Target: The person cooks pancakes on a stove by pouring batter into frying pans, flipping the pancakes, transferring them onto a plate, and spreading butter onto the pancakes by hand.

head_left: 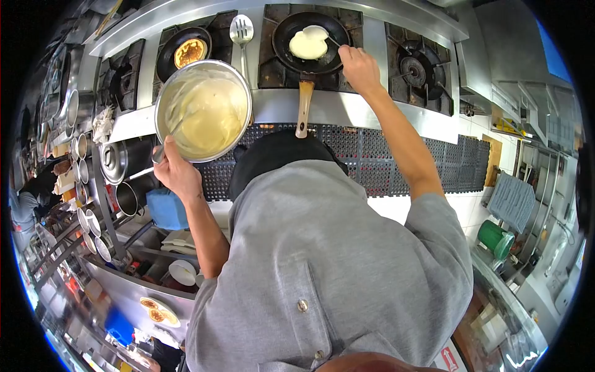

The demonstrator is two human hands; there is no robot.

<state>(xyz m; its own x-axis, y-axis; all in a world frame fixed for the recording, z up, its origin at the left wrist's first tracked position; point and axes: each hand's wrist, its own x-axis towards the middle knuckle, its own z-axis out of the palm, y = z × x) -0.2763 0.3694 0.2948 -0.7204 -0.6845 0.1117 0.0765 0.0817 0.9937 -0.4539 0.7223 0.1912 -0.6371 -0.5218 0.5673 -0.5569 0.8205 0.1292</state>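
Note:
My left hand is closed at the rim of a metal bowl of pale yellow batter, with a utensil handle also in its grip. The utensil's other end leans into the batter. My right hand grips a spoon over a black frying pan on the middle burner. Pale batter lies in that pan under the spoon. A browned pancake sits in a second black pan, behind the bowl.
A slotted spoon lies between the two pans' burners. An unoccupied burner is at the right, another at the left. The front pan's wooden handle points toward me. Pancakes on a plate rest on a counter at the lower left.

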